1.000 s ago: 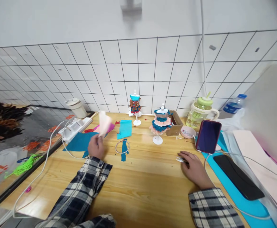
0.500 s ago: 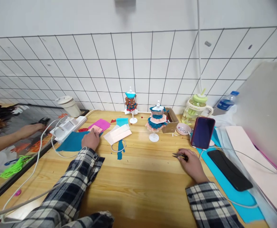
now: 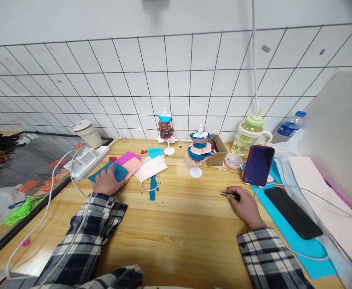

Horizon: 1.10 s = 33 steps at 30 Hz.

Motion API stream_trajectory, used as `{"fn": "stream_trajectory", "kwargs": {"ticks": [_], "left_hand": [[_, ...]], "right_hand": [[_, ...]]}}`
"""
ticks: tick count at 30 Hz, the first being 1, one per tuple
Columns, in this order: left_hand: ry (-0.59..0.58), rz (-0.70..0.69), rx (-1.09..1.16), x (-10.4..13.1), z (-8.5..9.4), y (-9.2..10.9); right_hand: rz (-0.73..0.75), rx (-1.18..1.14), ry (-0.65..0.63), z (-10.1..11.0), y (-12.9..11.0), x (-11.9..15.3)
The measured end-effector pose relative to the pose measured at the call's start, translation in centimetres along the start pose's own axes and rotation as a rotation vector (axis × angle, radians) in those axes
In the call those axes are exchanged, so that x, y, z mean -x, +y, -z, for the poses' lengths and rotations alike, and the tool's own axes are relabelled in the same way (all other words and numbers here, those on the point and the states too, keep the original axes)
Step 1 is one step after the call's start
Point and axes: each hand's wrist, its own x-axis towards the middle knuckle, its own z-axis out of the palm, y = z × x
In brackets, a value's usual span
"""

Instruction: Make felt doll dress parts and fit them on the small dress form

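On the left side of the table, my left hand (image 3: 108,182) is closed on a dark teal sheet of crepe paper (image 3: 120,171), which bends up around the fingers. Pink paper (image 3: 131,165) and magenta paper (image 3: 128,156) lie just beyond it. My right hand (image 3: 244,204) rests on the wood and grips small dark thread snips (image 3: 232,195), their blades pointing left. Between the hands stands a miniature dress form (image 3: 199,150) in a ruffled teal and peach paper dress. Farther back is a second dress form (image 3: 165,129) in brown, red and blue.
A power strip (image 3: 87,162) with loose white cables lies at left. Pale folded paper (image 3: 152,168) and a ring (image 3: 150,183) sit mid-table. At right are an upright phone (image 3: 258,165), a flat black phone (image 3: 293,212), a drink jug (image 3: 250,134) and a cardboard box (image 3: 218,152).
My left hand has moved slightly left and nearer, lifting and folding the teal paper, which uncovers more pink paper. The other person's arm at far left is gone. My right hand stays put.
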Motion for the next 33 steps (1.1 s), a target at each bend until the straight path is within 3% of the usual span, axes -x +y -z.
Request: {"fn": "stream_trajectory", "kwargs": {"ticks": [4,7,10,13,15,17,19,21,24,27,31,33], "left_hand": [[-0.047,0.064,-0.04,1.2,-0.2,-1.6],[0.001,0.086,-0.017,1.6,0.9,-2.6],[0.087,0.062,0.028,2.4,2.1,-2.3],[0.211,-0.078,0.087,4.6,2.2,0.3],[0.227,-0.286,0.133,7.1,1.4,3.4],[0.142,-0.573,0.159,10.0,-0.1,7.2],[-0.094,-1.112,0.126,12.5,-1.8,10.9],[-0.183,-1.318,0.1,14.3,-3.4,13.8],[-0.277,-1.34,0.104,15.3,-5.1,16.1],[-0.354,-1.37,0.154,15.2,-5.7,16.4],[-0.394,-1.368,0.261,15.0,-5.2,16.0],[-0.382,-1.35,0.324,15.0,-4.7,15.8]], "right_hand": [[-0.004,-0.004,-0.008,0.1,-0.2,0.0],[-0.013,-0.004,-0.006,0.1,-0.1,0.0],[-0.022,-0.005,-0.006,0.0,0.1,0.0],[-0.019,-0.01,-0.013,-0.1,0.3,0.0],[-0.023,-0.013,-0.014,-0.1,0.3,0.0],[-0.049,-0.033,-0.01,-0.2,0.2,0.0],[-0.106,-0.092,0.021,-0.2,0.1,0.0],[-0.161,-0.166,0.089,-0.2,0.0,0.0],[-0.179,-0.192,0.175,0.1,-0.2,0.1],[-0.17,-0.123,0.193,0.6,-1.0,0.4],[-0.014,-0.028,0.288,0.1,-4.7,0.5],[0.085,0.075,0.174,-0.9,-7.2,0.1]]}}
